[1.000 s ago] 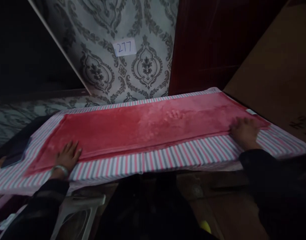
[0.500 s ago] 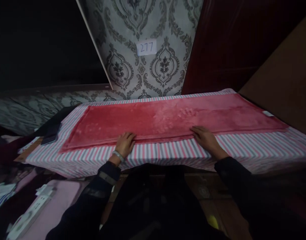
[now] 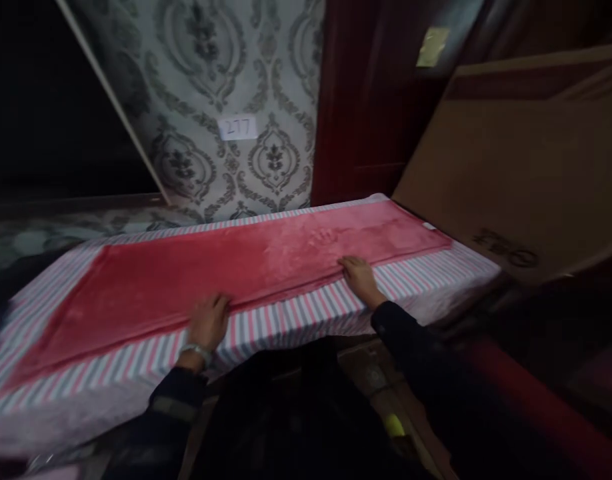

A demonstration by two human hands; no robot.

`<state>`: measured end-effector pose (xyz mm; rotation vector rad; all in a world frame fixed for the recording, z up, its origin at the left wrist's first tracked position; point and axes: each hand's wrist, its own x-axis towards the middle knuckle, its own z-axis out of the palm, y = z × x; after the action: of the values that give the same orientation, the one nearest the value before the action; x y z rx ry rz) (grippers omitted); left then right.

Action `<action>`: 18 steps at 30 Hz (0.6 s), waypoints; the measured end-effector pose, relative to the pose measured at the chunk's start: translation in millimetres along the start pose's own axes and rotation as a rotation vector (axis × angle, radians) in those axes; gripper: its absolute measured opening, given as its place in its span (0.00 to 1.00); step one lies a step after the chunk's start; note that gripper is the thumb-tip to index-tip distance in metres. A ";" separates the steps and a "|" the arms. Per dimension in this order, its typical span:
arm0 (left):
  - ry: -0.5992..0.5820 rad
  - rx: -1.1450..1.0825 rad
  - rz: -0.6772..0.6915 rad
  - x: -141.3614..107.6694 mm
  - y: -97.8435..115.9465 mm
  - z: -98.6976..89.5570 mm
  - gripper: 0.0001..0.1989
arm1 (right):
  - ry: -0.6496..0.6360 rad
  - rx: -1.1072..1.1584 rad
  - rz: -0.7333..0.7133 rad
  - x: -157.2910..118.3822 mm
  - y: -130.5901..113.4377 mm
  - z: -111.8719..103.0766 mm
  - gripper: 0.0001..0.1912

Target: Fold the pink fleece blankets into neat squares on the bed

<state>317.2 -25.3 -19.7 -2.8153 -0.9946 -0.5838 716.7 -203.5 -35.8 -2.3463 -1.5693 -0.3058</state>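
A red plush cloth (image 3: 186,273) lies flat lengthwise on the striped-covered table (image 3: 281,325), its long side just inside the table's near edge. The left hand (image 3: 209,323), blurred, and the right hand (image 3: 359,277) rest well apart on that side, fingers partly curled; whether either grips the fabric, I cannot tell.

Handwritten "277" paper label (image 3: 239,127) was stuck to damask-patterned wallpaper (image 3: 279,87), btwn dk flat screen (image 3: 46,100) & dk-red panel (image 3: 359,133); cardboard box (image 3: 526,167) w/ blk markings was seen at R.
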 end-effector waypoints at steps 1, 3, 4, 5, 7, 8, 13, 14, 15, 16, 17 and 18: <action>0.029 0.009 0.003 1.1 -2.7 2.8 0.15 | 0.005 -0.025 0.037 2.7 4.6 -2.8 0.25; 0.086 0.024 0.009 3.8 -6.9 7.5 0.16 | 0.023 -0.066 0.110 7.0 20.2 -8.9 0.27; 0.110 0.031 0.013 4.8 -8.2 9.1 0.16 | 0.030 -0.083 0.147 8.1 30.1 -12.2 0.27; 0.132 0.036 0.016 5.6 -9.1 10.2 0.17 | 0.034 -0.097 0.180 8.5 40.5 -15.4 0.27; 0.166 0.036 0.028 6.2 -9.7 11.1 0.18 | 0.035 -0.114 0.231 7.2 59.8 -20.8 0.26; 0.183 0.027 0.039 6.2 -9.8 11.1 0.18 | 0.032 -0.118 0.245 5.9 67.8 -22.6 0.25; 0.192 -0.004 0.054 5.8 -11.5 11.5 0.17 | 0.015 -0.124 0.261 -0.3 86.3 -22.4 0.22; 0.179 -0.004 0.047 6.0 -12.3 12.1 0.17 | 0.014 -0.128 0.266 -0.7 87.4 -21.3 0.22; 0.166 -0.006 0.042 6.3 -13.3 12.8 0.17 | 0.014 -0.132 0.272 -0.5 88.4 -20.2 0.22; 0.160 -0.010 0.040 6.7 -14.4 13.5 0.17 | 0.016 -0.138 0.281 0.1 89.6 -19.3 0.23; 0.158 -0.015 0.044 7.0 -15.5 14.3 0.17 | 0.019 -0.144 0.293 1.2 91.5 -18.8 0.23; 0.162 -0.019 0.049 7.5 -16.4 14.9 0.17 | 0.024 -0.151 0.306 2.5 94.0 -18.9 0.24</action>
<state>317.1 -4.9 -31.1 -2.7465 -0.8930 -0.8038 804.4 -241.8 -29.5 -2.6409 -1.1880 -0.3901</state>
